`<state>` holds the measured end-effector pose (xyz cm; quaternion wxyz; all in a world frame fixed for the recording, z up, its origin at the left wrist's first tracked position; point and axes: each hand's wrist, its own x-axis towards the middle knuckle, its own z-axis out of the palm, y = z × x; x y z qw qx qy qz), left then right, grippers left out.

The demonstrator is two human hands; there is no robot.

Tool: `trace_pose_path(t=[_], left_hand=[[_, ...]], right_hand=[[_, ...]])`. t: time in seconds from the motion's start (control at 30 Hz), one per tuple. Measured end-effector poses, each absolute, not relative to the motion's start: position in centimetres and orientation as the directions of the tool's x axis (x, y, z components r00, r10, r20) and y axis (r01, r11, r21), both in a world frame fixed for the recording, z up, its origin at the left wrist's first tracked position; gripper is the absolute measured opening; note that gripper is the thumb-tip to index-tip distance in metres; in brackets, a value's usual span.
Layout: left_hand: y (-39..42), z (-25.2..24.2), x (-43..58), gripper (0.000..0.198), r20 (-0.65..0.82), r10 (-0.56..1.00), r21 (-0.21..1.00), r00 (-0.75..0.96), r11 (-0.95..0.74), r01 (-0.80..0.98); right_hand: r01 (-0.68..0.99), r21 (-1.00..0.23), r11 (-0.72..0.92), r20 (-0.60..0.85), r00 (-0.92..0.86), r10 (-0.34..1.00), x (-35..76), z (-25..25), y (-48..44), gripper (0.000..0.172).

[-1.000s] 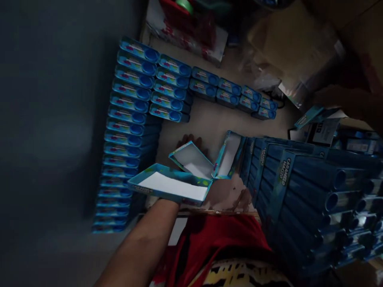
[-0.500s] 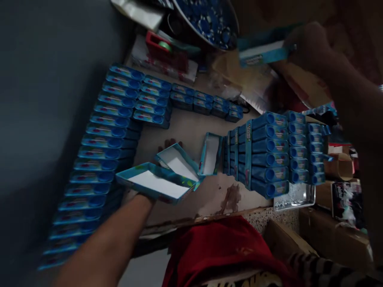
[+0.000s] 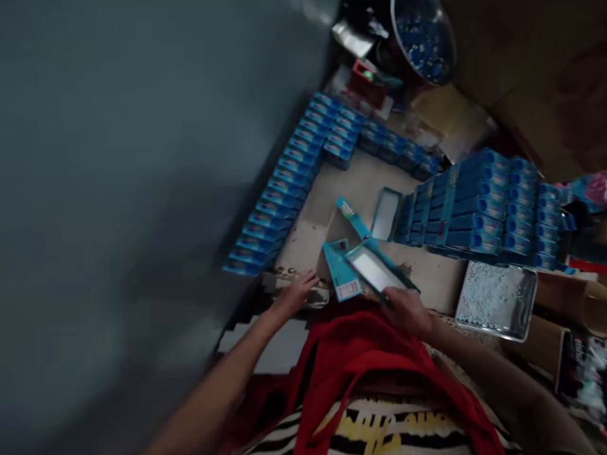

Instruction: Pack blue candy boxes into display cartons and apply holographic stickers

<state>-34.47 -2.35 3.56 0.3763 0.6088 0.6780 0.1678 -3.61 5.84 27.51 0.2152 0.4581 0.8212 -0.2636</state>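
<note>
My right hand (image 3: pixel 406 309) is closed on the near end of a blue open-topped box (image 3: pixel 375 268) with a white inside. Beside it lies a blue box with a barcode (image 3: pixel 342 270), turned on its side. My left hand (image 3: pixel 298 294) is at the table's near edge, fingers stretched out, holding nothing, a short way left of the barcode box. Beyond the held box, a blue printed strip-like box side (image 3: pixel 353 218) points away to the left. Another open blue box (image 3: pixel 386 215) rests farther back, next to the stacked boxes.
Rows of blue boxes (image 3: pixel 279 189) line the wall on the left. Tall stacks of blue boxes (image 3: pixel 478 205) stand right, near a metal tray (image 3: pixel 497 300). At the back are a red tape dispenser (image 3: pixel 364 71) and a big metal bowl (image 3: pixel 422 44) of blue-wrapped pieces.
My right hand has come down from the upper right to the near edge. My left hand has withdrawn from under the open boxes. The camera view has turned and shifted left.
</note>
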Motion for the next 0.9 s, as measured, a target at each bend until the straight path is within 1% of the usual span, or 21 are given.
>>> trace_pose_path(t=[0.03, 0.07, 0.13, 0.17, 0.2, 0.27, 0.3, 0.37, 0.43, 0.47, 0.5, 0.53, 0.57, 0.6, 0.63, 0.67, 0.7, 0.73, 0.77, 0.83, 0.9], left_hand=[[-3.9, 3.7, -33.7, 0.034, -0.331, 0.942, 0.685, -0.058, 0.282, 0.672], [-4.8, 4.0, -32.6, 0.034, -0.348, 0.924, 0.681, -0.161, 0.367, 0.634], [-5.2, 4.9, -29.6, 0.039, -0.345, 0.858, 0.658, -0.381, 0.510, 0.554], [-4.6, 5.4, -27.8, 0.050, -0.330, 0.823, 0.641, -0.462, 0.555, 0.531], [-3.7, 5.9, -25.8, 0.066, -0.320, 0.797, 0.623, -0.513, 0.585, 0.520], [-1.4, 6.6, -21.8, 0.100, -0.350, 0.752, 0.569, -0.559, 0.644, 0.511], [-0.2, 6.8, -20.1, 0.112, -0.391, 0.723, 0.530, -0.569, 0.682, 0.503], [1.8, 7.0, -17.7, 0.123, -0.484, 0.656, 0.454, -0.578, 0.754, 0.476], [3.0, 6.9, -17.1, 0.124, -0.523, 0.607, 0.434, -0.599, 0.794, 0.425], [3.2, 6.9, -17.5, 0.125, -0.524, 0.594, 0.465, -0.611, 0.800, 0.379], [3.2, 6.9, -18.3, 0.124, -0.532, 0.589, 0.526, -0.609, 0.793, 0.307], [3.1, 6.9, -19.4, 0.121, -0.563, 0.588, 0.606, -0.581, 0.772, 0.193], [2.8, 6.9, -20.6, 0.114, -0.621, 0.588, 0.675, -0.518, 0.737, 0.029], [2.4, 6.9, -21.9, 0.104, -0.689, 0.592, 0.700, -0.417, 0.692, -0.175], [2.0, 6.9, -23.1, 0.093, -0.747, 0.598, 0.664, -0.291, 0.643, -0.381], [1.6, 6.7, -24.2, 0.084, -0.780, 0.601, 0.584, -0.176, 0.596, -0.551], [1.1, 6.6, -25.1, 0.078, -0.797, 0.595, 0.501, -0.105, 0.553, -0.665], [0.6, 6.3, -25.8, 0.075, -0.809, 0.582, 0.444, -0.079, 0.518, -0.731], [0.1, 6.1, -26.2, 0.074, -0.822, 0.563, 0.417, -0.089, 0.487, -0.767], [-0.7, 5.6, -26.4, 0.074, -0.824, 0.538, 0.458, -0.180, 0.443, -0.771], [-1.1, 5.4, -26.1, 0.083, -0.794, 0.544, 0.561, -0.271, 0.484, -0.672]], right_hand=[[0.918, -0.151, 0.366, -0.645, -0.372, 0.668, -2.7, 24.7, 4.8, 0.016], [0.943, -0.094, 0.319, -0.667, -0.298, 0.683, -1.8, 22.3, 4.2, 0.018], [0.968, -0.019, 0.252, -0.681, -0.197, 0.705, -0.2, 18.9, 3.8, 0.024], [0.973, -0.003, 0.231, -0.682, -0.171, 0.711, 0.5, 17.7, 3.8, 0.025], [0.978, 0.010, 0.208, -0.681, -0.146, 0.718, 1.1, 16.7, 3.9, 0.027], [0.984, 0.011, 0.178, -0.668, -0.126, 0.734, 2.0, 15.4, 3.9, 0.031], [0.984, -0.007, 0.177, -0.658, -0.138, 0.740, 2.4, 15.0, 3.9, 0.032], [0.977, -0.074, 0.200, -0.637, -0.201, 0.744, 3.0, 14.5, 3.6, 0.031], [0.964, -0.145, 0.225, -0.609, -0.266, 0.747, 3.4, 14.5, 3.4, 0.030], [0.958, -0.185, 0.220, -0.570, -0.287, 0.770, 3.4, 14.5, 3.6, 0.032], [0.950, -0.233, 0.206, -0.505, -0.299, 0.810, 3.2, 14.5, 4.0, 0.037], [0.937, -0.291, 0.191, -0.416, -0.304, 0.857, 2.7, 14.3, 4.8, 0.044], [0.916, -0.357, 0.185, -0.315, -0.305, 0.899, 2.0, 14.1, 5.9, 0.050], [0.887, -0.419, 0.192, -0.220, -0.305, 0.927, 1.0, 13.7, 7.3, 0.056], [0.859, -0.467, 0.210, -0.151, -0.311, 0.938, -0.3, 13.3, 9.0, 0.061], [0.841, -0.492, 0.227, -0.130, -0.329, 0.936, -1.8, 12.8, 10.9, 0.063], [0.835, -0.499, 0.231, -0.160, -0.351, 0.923, -3.3, 12.2, 12.7, 0.062], [0.841, -0.493, 0.222, -0.227, -0.371, 0.900, -4.9, 11.6, 14.5, 0.057], [0.854, -0.477, 0.209, -0.308, -0.385, 0.870, -6.4, 11.0, 15.9, 0.049], [0.874, -0.445, 0.194, -0.441, -0.402, 0.802, -9.1, 10.2, 17.9, 0.031], [0.885, -0.419, 0.205, -0.471, -0.404, 0.784, -11.1, 9.9, 18.5, 0.026]])
